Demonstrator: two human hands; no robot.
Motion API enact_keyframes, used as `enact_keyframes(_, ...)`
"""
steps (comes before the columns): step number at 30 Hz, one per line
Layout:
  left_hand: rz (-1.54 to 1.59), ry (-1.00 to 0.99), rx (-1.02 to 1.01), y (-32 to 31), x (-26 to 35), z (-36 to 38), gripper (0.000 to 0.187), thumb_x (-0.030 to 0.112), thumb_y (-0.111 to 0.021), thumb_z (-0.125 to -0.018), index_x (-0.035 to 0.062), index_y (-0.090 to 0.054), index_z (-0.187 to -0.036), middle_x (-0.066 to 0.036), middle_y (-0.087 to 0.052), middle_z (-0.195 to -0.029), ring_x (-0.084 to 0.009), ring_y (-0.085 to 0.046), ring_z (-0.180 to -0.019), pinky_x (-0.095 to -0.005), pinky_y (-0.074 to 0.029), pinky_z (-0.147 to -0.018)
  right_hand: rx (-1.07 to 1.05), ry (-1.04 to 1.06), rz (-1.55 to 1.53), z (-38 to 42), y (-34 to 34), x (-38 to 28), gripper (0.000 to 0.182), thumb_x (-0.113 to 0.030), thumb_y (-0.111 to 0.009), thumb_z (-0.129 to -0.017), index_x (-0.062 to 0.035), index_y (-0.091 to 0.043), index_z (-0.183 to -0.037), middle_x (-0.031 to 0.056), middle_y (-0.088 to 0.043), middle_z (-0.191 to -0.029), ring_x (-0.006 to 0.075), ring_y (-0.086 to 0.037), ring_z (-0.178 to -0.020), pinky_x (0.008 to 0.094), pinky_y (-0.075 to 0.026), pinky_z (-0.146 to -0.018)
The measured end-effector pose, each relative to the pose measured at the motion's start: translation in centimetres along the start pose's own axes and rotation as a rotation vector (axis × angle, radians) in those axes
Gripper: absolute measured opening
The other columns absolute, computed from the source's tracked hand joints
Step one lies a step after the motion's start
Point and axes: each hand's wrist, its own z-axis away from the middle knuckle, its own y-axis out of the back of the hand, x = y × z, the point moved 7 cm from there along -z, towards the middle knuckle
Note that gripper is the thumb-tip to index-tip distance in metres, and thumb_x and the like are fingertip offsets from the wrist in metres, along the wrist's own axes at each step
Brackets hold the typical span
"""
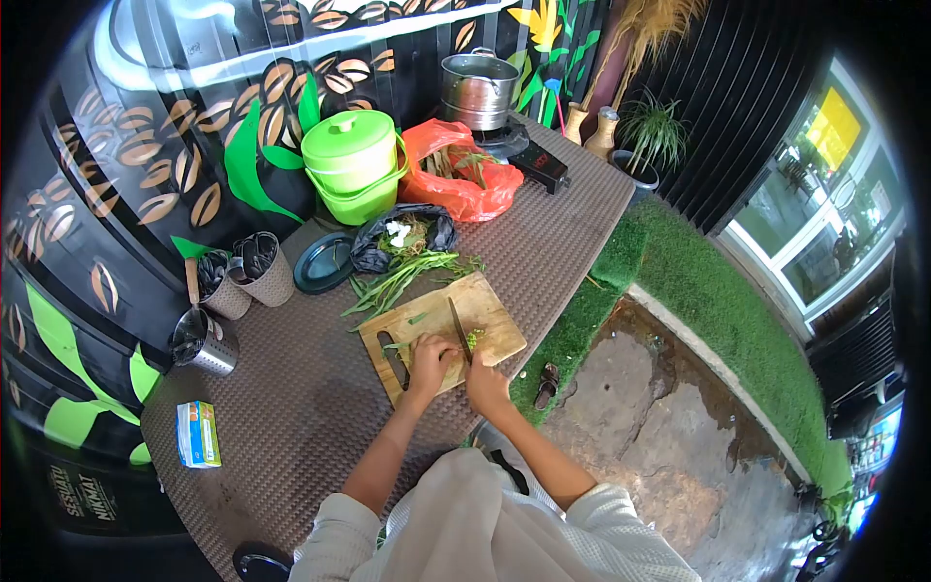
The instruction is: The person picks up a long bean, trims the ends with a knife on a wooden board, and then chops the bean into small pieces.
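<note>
A wooden cutting board [497, 325] lies near the table's front edge. My right hand [487, 386] is closed round the handle of a knife [458, 322], whose blade points away over the board. Small chopped green pieces [473, 339] lie right beside the blade. On the board's left part my left hand [433, 363] is curled, fingertips close to the knife; what it holds is too small to make out. A short green piece [417, 318] lies above it. Long green stalks [398, 284] lie behind the board, by a black plastic bag [443, 231].
A lidded green container [351, 160], an orange-red plastic bag [497, 194] and a steel pot [479, 92] on a stove [539, 167] stand at the back. Utensil holders [215, 351] and a dark plate [324, 263] are left. A blue-white packet [198, 435] lies front left.
</note>
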Motion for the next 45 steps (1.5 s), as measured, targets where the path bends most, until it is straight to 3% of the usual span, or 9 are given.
enact_keyframes(13,0.022,0.055,-0.026,0.0,-0.2,-0.1,0.006,0.009,-0.069,-0.073,0.0077,-0.071,-0.078,-0.006,-0.064,-0.082,-0.0248,-0.054,-0.091,-0.0381,-0.034,-0.086,-0.027,0.003,-0.033,-0.3,-0.3,-0.6,0.038,-0.021,-0.045,-0.09,0.0038,-0.034,-0.117,0.0253,-0.064,-0.08,0.0401,-0.065,-0.073,0.0485,-0.052,-0.065)
enact_keyframes(16,-0.022,0.048,-0.007,0.1,-0.3,-0.2,0.006,0.009,-0.069,-0.073,0.008,-0.071,-0.078,-0.006,-0.064,-0.081,-0.0245,-0.054,-0.091,-0.0378,-0.034,-0.087,-0.066,-0.083,0.005,0.7,-0.6,-1.0,0.042,-0.022,-0.044,-0.09,0.0043,-0.032,-0.121,0.0252,-0.065,-0.08,0.0402,-0.065,-0.075,0.0491,-0.052,-0.066)
enact_keyframes(18,-0.041,0.043,-0.009,0.1,0.0,-0.3,0.007,0.009,-0.069,-0.072,0.0081,-0.071,-0.079,-0.006,-0.064,-0.08,-0.0243,-0.054,-0.091,-0.0377,-0.035,-0.086,-0.006,-0.08,0.008,0.8,0.4,-1.4,0.032,-0.016,-0.044,-0.089,0.0033,-0.036,-0.113,0.0215,-0.066,-0.076,0.0362,-0.067,-0.07,0.046,-0.054,-0.062)
enact_keyframes(23,-0.073,-0.129,-0.039,1.2,2.0,0.1,0.017,0.003,-0.062,-0.075,0.0088,-0.071,-0.088,-0.006,-0.061,-0.085,-0.025,-0.053,-0.093,-0.038,-0.036,-0.089,-0.011,-0.061,-0.02,-0.4,0.5,-0.5,0.035,-0.024,-0.041,-0.092,0.0023,-0.035,-0.114,0.0223,-0.065,-0.077,0.039,-0.066,-0.073,0.0479,-0.052,-0.063)
enact_keyframes(28,-0.069,-0.144,-0.07,1.9,2.3,0.6,0.026,0.0,-0.058,-0.075,0.0064,-0.069,-0.097,-0.008,-0.06,-0.087,-0.0277,-0.053,-0.093,-0.0397,-0.038,-0.09,-0.077,-0.048,-0.036,-0.7,0.8,0.2,0.038,-0.03,-0.04,-0.094,0.0021,-0.034,-0.115,0.0243,-0.064,-0.078,0.0426,-0.064,-0.077,0.0502,-0.051,-0.067)
enact_keyframes(33,0.034,-0.108,-0.053,1.1,0.5,-0.4,0.03,-0.006,-0.054,-0.076,0.0016,-0.067,-0.102,-0.013,-0.064,-0.096,-0.0297,-0.053,-0.089,-0.0357,-0.04,-0.089,-0.081,-0.018,-0.025,0.2,1.7,-0.4,0.037,-0.028,-0.041,-0.094,0.003,-0.034,-0.114,0.0262,-0.064,-0.082,0.0428,-0.064,-0.077,0.051,-0.051,-0.069)
enact_keyframes(39,0.08,-0.061,-0.092,1.3,0.8,-0.8,0.025,-0.007,-0.053,-0.077,-0.0013,-0.066,-0.098,-0.013,-0.064,-0.086,-0.0298,-0.054,-0.089,-0.0391,-0.04,-0.086,-0.025,-0.073,0.066,0.8,-0.2,-0.8,0.04,-0.02,-0.045,-0.089,0.0049,-0.034,-0.118,0.0245,-0.065,-0.082,0.039,-0.066,-0.074,0.0468,-0.053,-0.065)
enact_keyframes(42,0.101,-0.04,-0.1,0.8,-0.2,-0.9,0.023,-0.006,-0.058,-0.075,-0.0017,-0.065,-0.097,-0.013,-0.064,-0.087,-0.0308,-0.054,-0.089,-0.0393,-0.04,-0.086,-0.01,-0.025,0.069,-0.5,-0.2,-0.9,0.036,-0.016,-0.048,-0.086,0.0024,-0.037,-0.115,0.0215,-0.066,-0.079,0.0352,-0.067,-0.073,0.0423,-0.055,-0.061)
enact_keyframes(45,0.111,0.029,0.003,1.5,-0.6,-0.9,0.02,-0.002,-0.064,-0.073,-0.0013,-0.066,-0.093,-0.012,-0.063,-0.084,-0.0304,-0.054,-0.088,-0.0386,-0.04,-0.085,0.021,0.019,0.066,-1.1,0.9,-1.0,0.034,-0.015,-0.046,-0.087,0.002,-0.038,-0.114,0.0208,-0.067,-0.078,0.0353,-0.067,-0.072,0.0433,-0.055,-0.062)
